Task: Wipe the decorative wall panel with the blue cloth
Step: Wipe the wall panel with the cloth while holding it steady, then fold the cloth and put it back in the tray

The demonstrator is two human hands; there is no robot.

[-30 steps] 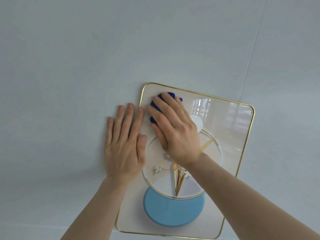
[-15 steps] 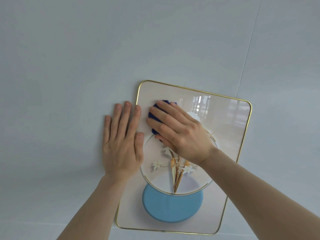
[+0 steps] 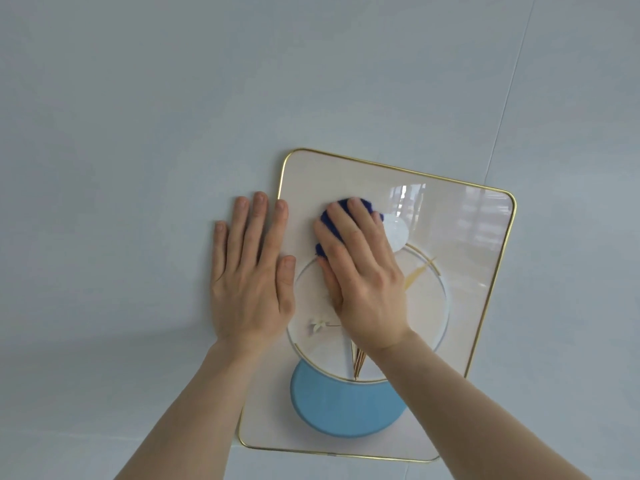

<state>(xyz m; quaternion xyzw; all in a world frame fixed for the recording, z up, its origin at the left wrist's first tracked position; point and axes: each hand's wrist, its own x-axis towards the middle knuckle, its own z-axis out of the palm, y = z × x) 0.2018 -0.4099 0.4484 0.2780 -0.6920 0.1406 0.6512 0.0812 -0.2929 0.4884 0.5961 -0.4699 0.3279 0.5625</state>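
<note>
Head view shows the left hand (image 3: 251,275) flat, fingers spread, straddling the decorative wall panel (image 3: 460,271) at its left gold edge, while the right hand (image 3: 363,271) presses the mostly hidden blue cloth (image 3: 334,220) against its upper middle, glossy surface free rightward.

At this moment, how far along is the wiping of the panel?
No patch looks visibly finished; the glossy panel shows no wipe marks. In hand: the right hand presses the blue cloth on its upper left, the left hand bracing the edge. Right side and blue disc remain.
</note>
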